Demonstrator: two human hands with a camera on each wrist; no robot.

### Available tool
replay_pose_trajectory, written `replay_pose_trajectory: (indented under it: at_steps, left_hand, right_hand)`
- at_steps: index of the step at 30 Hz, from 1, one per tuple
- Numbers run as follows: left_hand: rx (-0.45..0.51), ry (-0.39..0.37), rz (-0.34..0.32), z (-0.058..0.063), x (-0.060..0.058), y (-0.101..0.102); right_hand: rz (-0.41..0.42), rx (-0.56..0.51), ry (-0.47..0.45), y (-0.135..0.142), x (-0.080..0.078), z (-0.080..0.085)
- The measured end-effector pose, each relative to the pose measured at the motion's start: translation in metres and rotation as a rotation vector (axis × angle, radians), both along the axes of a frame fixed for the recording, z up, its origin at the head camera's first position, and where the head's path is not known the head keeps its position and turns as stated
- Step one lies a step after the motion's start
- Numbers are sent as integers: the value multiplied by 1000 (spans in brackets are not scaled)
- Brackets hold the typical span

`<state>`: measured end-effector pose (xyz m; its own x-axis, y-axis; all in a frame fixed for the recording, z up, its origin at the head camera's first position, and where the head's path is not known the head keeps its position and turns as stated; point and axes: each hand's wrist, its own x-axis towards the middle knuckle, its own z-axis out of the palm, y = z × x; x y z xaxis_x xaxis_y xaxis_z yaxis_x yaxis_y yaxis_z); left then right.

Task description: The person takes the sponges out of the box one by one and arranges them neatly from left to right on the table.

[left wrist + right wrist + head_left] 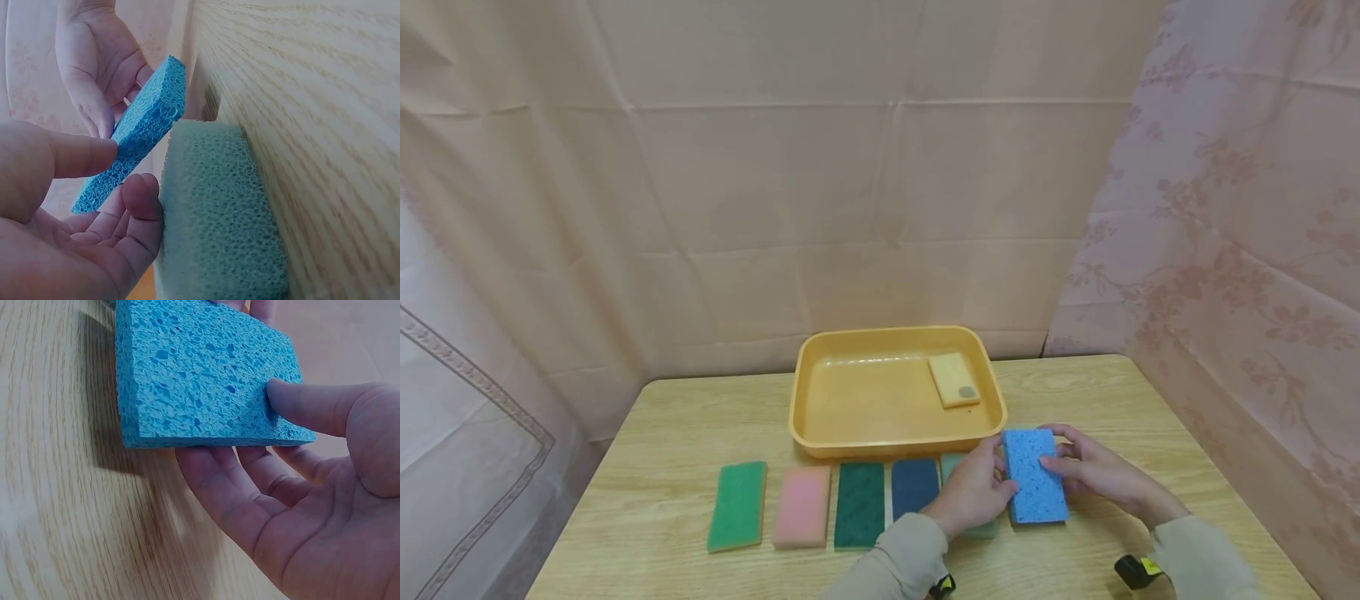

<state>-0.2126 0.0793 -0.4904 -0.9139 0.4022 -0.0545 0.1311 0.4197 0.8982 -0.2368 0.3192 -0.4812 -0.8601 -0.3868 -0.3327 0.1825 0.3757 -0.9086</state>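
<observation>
A blue speckled sponge (pixel 1035 477) is held between both hands, raised over the table at the right end of a row. My left hand (pixel 972 490) pinches its left edge, thumb on top and fingers curled beneath, as the left wrist view shows. From the other side my right hand (pixel 1101 471) grips it, the thumb pressing its upper face and the fingers under it in the right wrist view. Right beside the left hand lies a pale green sponge (pixel 219 212), partly covered by that hand in the head view.
Further left along the row are a dark blue sponge (pixel 914 485), a dark green one (pixel 860 504), a pink one (pixel 802 507) and a green one (pixel 737 506). Behind them stands a yellow tray (pixel 801 392) holding a pale yellow sponge (pixel 951 375) with a grey spot. Curtains hang around the table.
</observation>
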Motion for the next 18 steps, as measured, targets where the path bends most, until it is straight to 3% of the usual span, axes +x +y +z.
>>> replay_pose_trajectory:
  at_steps: [18]
  left_hand:
    - [-55, 11, -3, -4, 2, -2]
  right_hand:
    - [4, 2, -1, -4, 0, -4]
